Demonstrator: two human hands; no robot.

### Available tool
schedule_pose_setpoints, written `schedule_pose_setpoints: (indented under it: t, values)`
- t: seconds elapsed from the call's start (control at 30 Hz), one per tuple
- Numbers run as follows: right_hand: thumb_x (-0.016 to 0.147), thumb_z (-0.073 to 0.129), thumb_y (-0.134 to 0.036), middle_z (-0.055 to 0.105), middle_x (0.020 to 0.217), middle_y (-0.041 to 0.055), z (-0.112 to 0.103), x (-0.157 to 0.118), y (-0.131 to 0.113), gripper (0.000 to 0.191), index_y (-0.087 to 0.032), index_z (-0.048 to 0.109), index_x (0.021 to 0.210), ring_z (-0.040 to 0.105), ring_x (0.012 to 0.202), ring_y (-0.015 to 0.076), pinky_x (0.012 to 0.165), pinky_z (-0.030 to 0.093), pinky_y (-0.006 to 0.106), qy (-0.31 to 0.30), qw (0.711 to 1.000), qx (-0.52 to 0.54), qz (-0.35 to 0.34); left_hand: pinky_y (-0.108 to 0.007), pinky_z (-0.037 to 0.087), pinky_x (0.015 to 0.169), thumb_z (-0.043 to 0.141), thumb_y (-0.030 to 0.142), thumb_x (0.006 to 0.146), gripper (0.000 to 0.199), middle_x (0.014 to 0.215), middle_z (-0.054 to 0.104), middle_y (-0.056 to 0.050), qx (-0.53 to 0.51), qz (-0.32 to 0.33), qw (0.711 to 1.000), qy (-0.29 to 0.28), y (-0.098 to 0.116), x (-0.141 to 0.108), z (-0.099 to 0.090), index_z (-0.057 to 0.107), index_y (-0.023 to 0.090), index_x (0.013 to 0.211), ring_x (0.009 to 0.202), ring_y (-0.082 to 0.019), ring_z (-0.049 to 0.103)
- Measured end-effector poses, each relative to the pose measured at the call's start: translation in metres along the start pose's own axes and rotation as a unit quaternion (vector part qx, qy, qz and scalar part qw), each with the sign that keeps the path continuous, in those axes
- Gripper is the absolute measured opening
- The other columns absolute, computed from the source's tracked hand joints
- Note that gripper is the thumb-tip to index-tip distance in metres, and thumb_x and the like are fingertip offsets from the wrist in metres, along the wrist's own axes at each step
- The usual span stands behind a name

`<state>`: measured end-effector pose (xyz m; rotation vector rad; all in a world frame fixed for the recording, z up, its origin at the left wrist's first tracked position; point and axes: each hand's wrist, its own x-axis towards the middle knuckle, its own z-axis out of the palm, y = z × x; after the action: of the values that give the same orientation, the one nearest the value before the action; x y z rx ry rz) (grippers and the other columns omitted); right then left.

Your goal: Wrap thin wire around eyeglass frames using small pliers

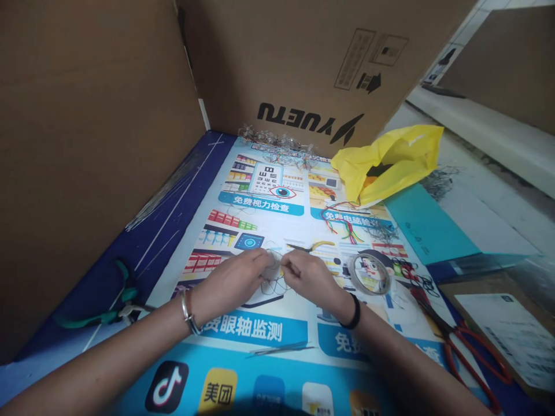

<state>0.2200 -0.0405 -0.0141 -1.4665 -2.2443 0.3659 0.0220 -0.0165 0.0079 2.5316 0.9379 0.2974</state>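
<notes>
My left hand (243, 276) and my right hand (309, 278) meet over the printed sheet, fingertips close together. Both are closed in a pinch on a thin wire (274, 285), bent into loops between and below the fingers. The exact spot where each fingertip grips it is too small to make out. Just beyond my right hand lie pliers with a yellow handle (324, 244). A roll of clear tape (369, 274) lies to the right of that hand. Several straight wire pieces (281, 349) rest on the sheet nearer to me.
Cardboard walls (277, 63) stand behind and at left. Green-handled pliers (125, 297) lie left, near a bundle of straight wires (160, 193). Looped wire pieces (277, 141) line the back. At right are a yellow bag (390, 164), coloured cords (342, 225) and red-handled scissors (459, 341).
</notes>
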Motion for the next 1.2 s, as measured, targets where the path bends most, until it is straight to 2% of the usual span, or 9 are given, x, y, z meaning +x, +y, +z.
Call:
schedule_pose_setpoints:
  t: [0.1, 0.23, 0.43, 0.6, 0.73, 1.0, 1.1, 1.2]
  values:
    - [0.081, 0.045, -0.011, 0.06, 0.076, 0.0027, -0.007, 0.006, -0.007, 0.014, -0.017, 0.057, 0.077, 0.056, 0.072, 0.0128, 0.064, 0.038, 0.022, -0.074, 0.994, -0.078, -0.011, -0.035, 0.048, 0.081, 0.044, 0.003, 0.075, 0.025, 0.101, 0.058, -0.006, 0.02, -0.004, 1.0, 0.006, 0.002, 0.003, 0.002, 0.052, 0.017, 0.094, 0.097, -0.021, 0.053]
    - [0.083, 0.045, -0.013, 0.061, 0.077, 0.0053, -0.013, 0.014, -0.019, 0.014, -0.016, 0.059, 0.079, 0.057, 0.066, 0.0151, 0.056, 0.037, 0.024, -0.149, 0.97, -0.19, -0.026, -0.035, 0.048, 0.072, 0.042, 0.003, 0.075, 0.02, 0.087, 0.059, -0.007, 0.074, -0.017, 0.997, 0.008, 0.004, 0.007, 0.004, 0.052, 0.015, 0.086, 0.086, -0.021, 0.055]
    - [0.08, 0.05, -0.005, 0.062, 0.072, 0.008, -0.02, 0.029, -0.037, 0.014, -0.013, 0.06, 0.074, 0.059, 0.064, 0.0189, 0.053, 0.04, 0.027, -0.199, 0.936, -0.271, -0.107, -0.032, 0.046, 0.066, 0.047, 0.012, 0.078, 0.008, 0.083, 0.059, -0.007, 0.094, -0.013, 0.995, 0.027, 0.002, 0.013, 0.006, 0.053, 0.014, 0.082, 0.077, -0.02, 0.055]
    - [0.08, 0.047, -0.005, 0.063, 0.072, 0.0083, -0.02, 0.038, -0.03, 0.016, -0.013, 0.06, 0.074, 0.058, 0.063, 0.0184, 0.053, 0.038, 0.027, -0.207, 0.925, -0.274, -0.165, -0.031, 0.044, 0.063, 0.046, 0.01, 0.076, 0.014, 0.082, 0.06, -0.006, 0.095, -0.046, 0.994, 0.027, -0.001, 0.014, 0.006, 0.051, 0.015, 0.087, 0.076, -0.02, 0.057]
    - [0.082, 0.045, -0.011, 0.063, 0.075, 0.0064, -0.015, 0.035, -0.015, 0.015, -0.014, 0.06, 0.079, 0.056, 0.063, 0.0162, 0.055, 0.036, 0.026, -0.181, 0.941, -0.237, -0.161, -0.03, 0.043, 0.063, 0.045, 0.012, 0.079, 0.018, 0.084, 0.061, -0.004, 0.107, -0.064, 0.992, 0.026, 0.0, 0.014, 0.007, 0.049, 0.018, 0.096, 0.078, -0.02, 0.058]
    - [0.072, 0.045, -0.009, 0.058, 0.073, 0.0026, 0.003, 0.009, 0.0, 0.011, -0.017, 0.053, 0.071, 0.051, 0.067, 0.0133, 0.06, 0.036, 0.024, -0.006, 0.989, -0.07, -0.127, -0.028, 0.043, 0.06, 0.041, 0.012, 0.085, 0.013, 0.083, 0.06, -0.002, 0.13, -0.057, 0.989, 0.03, -0.002, 0.015, 0.011, 0.05, 0.019, 0.091, 0.074, -0.019, 0.058]
    - [0.073, 0.044, -0.009, 0.052, 0.064, -0.0012, 0.009, 0.003, 0.003, 0.011, -0.018, 0.049, 0.069, 0.047, 0.059, 0.011, 0.055, 0.034, 0.022, 0.046, 0.996, 0.004, -0.078, -0.027, 0.043, 0.06, 0.039, 0.012, 0.086, 0.016, 0.085, 0.061, -0.003, 0.129, -0.064, 0.989, 0.034, -0.002, 0.015, 0.012, 0.051, 0.019, 0.094, 0.075, -0.018, 0.059]
    - [0.073, 0.045, -0.01, 0.05, 0.062, -0.0032, 0.012, 0.0, 0.004, 0.01, -0.02, 0.048, 0.072, 0.046, 0.057, 0.01, 0.055, 0.034, 0.021, 0.059, 0.996, 0.058, -0.013, -0.027, 0.044, 0.06, 0.037, 0.014, 0.088, 0.018, 0.086, 0.061, -0.003, 0.128, -0.077, 0.988, 0.045, -0.002, 0.014, 0.013, 0.051, 0.019, 0.098, 0.074, -0.018, 0.06]
